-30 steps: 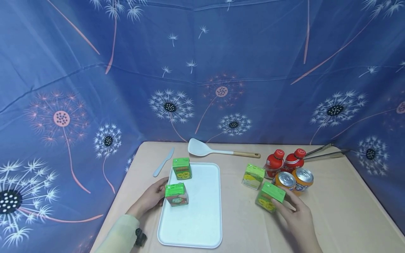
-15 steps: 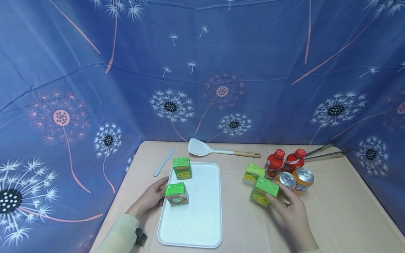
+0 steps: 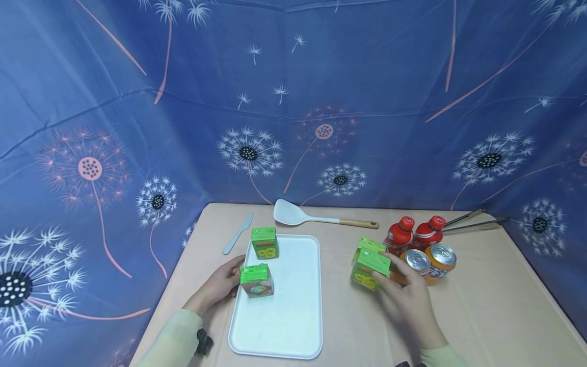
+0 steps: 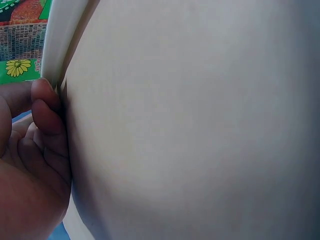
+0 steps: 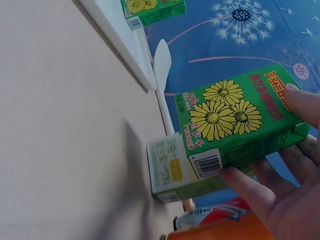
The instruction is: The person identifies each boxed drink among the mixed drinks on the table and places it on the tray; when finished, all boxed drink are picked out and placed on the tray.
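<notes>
My right hand [image 3: 408, 293] grips a green drink carton [image 5: 235, 117] with yellow chrysanthemums on it. That carton hangs above the table, in front of a second carton [image 5: 167, 167] with a pale, yellow-marked face, and partly hides it. At the left rim of the white tray [image 3: 298, 316], my left hand [image 3: 221, 283] has its fingers curled, and the fingertips pinch the rim in the left wrist view. On the tray stand a chrysanthemum carton [image 3: 265, 244] at the back left corner and a reddish-fronted green carton [image 3: 257, 281] nearer the left hand.
Two red-capped bottles [image 3: 399, 234] and two orange cans [image 3: 441, 261] stand close together right of the held carton. Metal tongs [image 3: 472, 224] lie behind them. A white spatula [image 3: 298, 216] and a pale blue knife [image 3: 238, 234] lie beyond the tray.
My right hand has carried the chrysanthemum carton leftward and away from me, until it overlaps the pale-faced carton in the head view. The left hand, tray and its cartons have stayed put.
</notes>
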`<state>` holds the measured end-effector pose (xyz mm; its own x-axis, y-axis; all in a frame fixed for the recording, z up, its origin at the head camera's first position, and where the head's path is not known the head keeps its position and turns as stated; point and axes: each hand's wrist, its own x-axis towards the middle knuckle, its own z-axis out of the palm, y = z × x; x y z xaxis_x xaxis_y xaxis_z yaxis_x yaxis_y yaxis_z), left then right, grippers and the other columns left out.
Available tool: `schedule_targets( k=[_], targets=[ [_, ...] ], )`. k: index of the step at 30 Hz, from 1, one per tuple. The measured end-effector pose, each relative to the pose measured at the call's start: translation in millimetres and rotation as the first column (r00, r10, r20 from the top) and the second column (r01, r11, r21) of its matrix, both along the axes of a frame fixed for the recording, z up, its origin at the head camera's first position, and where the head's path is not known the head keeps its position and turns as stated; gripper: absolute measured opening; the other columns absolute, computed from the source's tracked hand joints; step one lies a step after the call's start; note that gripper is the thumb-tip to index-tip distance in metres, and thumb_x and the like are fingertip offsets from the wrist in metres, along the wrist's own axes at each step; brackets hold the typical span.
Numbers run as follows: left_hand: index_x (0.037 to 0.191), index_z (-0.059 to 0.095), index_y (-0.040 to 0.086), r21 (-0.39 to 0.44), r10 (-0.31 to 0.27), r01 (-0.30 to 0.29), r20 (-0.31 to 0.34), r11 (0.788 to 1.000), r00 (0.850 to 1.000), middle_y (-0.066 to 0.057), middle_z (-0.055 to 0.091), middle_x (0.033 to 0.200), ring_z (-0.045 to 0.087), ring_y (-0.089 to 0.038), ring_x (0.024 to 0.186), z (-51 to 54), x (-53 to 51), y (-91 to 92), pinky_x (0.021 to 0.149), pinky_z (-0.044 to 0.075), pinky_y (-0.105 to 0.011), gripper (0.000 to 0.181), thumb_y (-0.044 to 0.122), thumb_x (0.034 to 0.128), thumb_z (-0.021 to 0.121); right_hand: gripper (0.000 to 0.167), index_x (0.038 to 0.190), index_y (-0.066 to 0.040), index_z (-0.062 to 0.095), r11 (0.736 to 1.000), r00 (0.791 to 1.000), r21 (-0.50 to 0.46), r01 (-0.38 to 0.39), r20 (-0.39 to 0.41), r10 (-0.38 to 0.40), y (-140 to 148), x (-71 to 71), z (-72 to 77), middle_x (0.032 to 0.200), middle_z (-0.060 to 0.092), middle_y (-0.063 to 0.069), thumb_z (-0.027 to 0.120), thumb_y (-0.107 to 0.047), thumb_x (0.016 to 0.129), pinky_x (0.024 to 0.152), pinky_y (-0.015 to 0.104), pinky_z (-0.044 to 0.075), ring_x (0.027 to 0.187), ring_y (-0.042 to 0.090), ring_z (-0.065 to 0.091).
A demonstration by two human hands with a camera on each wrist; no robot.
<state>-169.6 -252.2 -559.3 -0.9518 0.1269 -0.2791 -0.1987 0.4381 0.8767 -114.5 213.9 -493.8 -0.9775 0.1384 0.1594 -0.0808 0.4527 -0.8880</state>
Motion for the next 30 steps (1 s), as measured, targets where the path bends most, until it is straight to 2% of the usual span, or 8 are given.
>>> schedule_targets(
  k=[5, 7, 10, 14, 19, 24, 27, 30],
  targets=[
    [0.162, 0.039, 0.016, 0.003, -0.001, 0.001, 0.003, 1.0, 1.0, -0.007, 0.054, 0.079, 0.055, -0.019, 0.06, 0.4, 0.1, 0.0, 0.05, 0.046, -0.029, 0.054, 0.014, 0.1102, 0.052, 0.054, 0.143, -0.014, 0.064, 0.997, 0.998, -0.051, -0.049, -0.046, 0.047, -8, -5.4, 1.5, 0.144, 0.06, 0.011, 0.083, -0.024, 0.093, 0.084, 0.018, 0.054, 0.114, 0.0, 0.06],
    [0.163, 0.039, 0.016, 0.005, -0.002, 0.002, 0.004, 1.0, 1.0, -0.007, 0.054, 0.079, 0.055, -0.019, 0.06, 0.5, 0.1, 0.0, 0.05, 0.046, -0.029, 0.054, 0.014, 0.1103, 0.052, 0.054, 0.142, -0.013, 0.065, 0.994, 0.996, -0.083, -0.07, -0.068, 0.065, -11, -8.2, 0.8, 0.146, 0.058, 0.012, 0.083, -0.021, 0.093, 0.084, 0.02, 0.056, 0.115, 0.003, 0.062],
    [0.163, 0.039, 0.017, 0.009, -0.001, 0.001, 0.005, 1.0, 1.0, -0.007, 0.053, 0.079, 0.055, -0.018, 0.06, 0.9, 0.2, -0.1, 0.05, 0.047, -0.029, 0.054, 0.015, 0.1104, 0.052, 0.053, 0.143, -0.011, 0.064, 0.987, 0.992, -0.121, -0.105, -0.077, 0.096, -16, -12.9, -0.6, 0.149, 0.056, 0.013, 0.082, -0.018, 0.093, 0.084, 0.023, 0.057, 0.123, 0.015, 0.062],
    [0.163, 0.039, 0.017, 0.007, 0.0, 0.0, 0.006, 1.0, 1.0, -0.007, 0.053, 0.078, 0.055, -0.018, 0.059, 1.2, 0.1, 0.1, 0.05, 0.047, -0.029, 0.054, 0.016, 0.1102, 0.052, 0.055, 0.144, -0.011, 0.063, 0.986, 0.991, -0.113, -0.123, -0.065, 0.116, -21, -18.6, -2.1, 0.149, 0.056, 0.009, 0.082, -0.021, 0.094, 0.085, 0.023, 0.057, 0.127, 0.029, 0.059],
    [0.163, 0.039, 0.017, 0.018, -0.001, 0.001, 0.01, 1.0, 1.0, -0.006, 0.052, 0.078, 0.055, -0.018, 0.059, 1.0, -0.1, -0.2, 0.05, 0.047, -0.029, 0.054, 0.015, 0.1099, 0.052, 0.056, 0.143, -0.012, 0.063, 0.986, 0.99, -0.094, -0.134, -0.058, 0.129, -28, -24.4, -2.1, 0.146, 0.059, 0.005, 0.084, -0.025, 0.092, 0.088, 0.022, 0.056, 0.126, 0.026, 0.059],
    [0.163, 0.039, 0.017, 0.023, -0.005, 0.005, 0.01, 1.0, 1.0, -0.005, 0.052, 0.077, 0.054, -0.018, 0.059, 1.5, -0.4, 0.2, 0.049, 0.046, -0.028, 0.054, 0.014, 0.1099, 0.052, 0.057, 0.143, -0.013, 0.064, 0.984, 0.987, -0.094, -0.153, -0.053, 0.149, -33, -29.2, -2.9, 0.149, 0.057, 0.008, 0.084, -0.027, 0.092, 0.088, 0.023, 0.055, 0.128, 0.027, 0.059],
    [0.163, 0.039, 0.016, 0.019, -0.005, 0.005, 0.01, 1.0, 1.0, -0.005, 0.052, 0.076, 0.054, -0.018, 0.059, 2.2, -0.1, 0.5, 0.049, 0.046, -0.028, 0.055, 0.014, 0.1099, 0.052, 0.056, 0.143, -0.012, 0.064, 0.979, 0.985, -0.112, -0.172, -0.05, 0.168, -37, -32.2, -4.3, 0.147, 0.058, 0.011, 0.084, -0.026, 0.092, 0.089, 0.027, 0.056, 0.129, 0.031, 0.059],
    [0.163, 0.038, 0.016, 0.018, -0.005, 0.005, 0.013, 1.0, 1.0, -0.005, 0.052, 0.077, 0.055, -0.018, 0.059, 2.5, 0.3, 0.5, 0.05, 0.046, -0.028, 0.055, 0.014, 0.1098, 0.053, 0.056, 0.142, -0.012, 0.065, 0.98, 0.984, -0.09, -0.176, -0.045, 0.172, -41, -35.0, -5.4, 0.142, 0.062, 0.011, 0.084, -0.027, 0.092, 0.093, 0.035, 0.057, 0.129, 0.032, 0.06]
  ],
)
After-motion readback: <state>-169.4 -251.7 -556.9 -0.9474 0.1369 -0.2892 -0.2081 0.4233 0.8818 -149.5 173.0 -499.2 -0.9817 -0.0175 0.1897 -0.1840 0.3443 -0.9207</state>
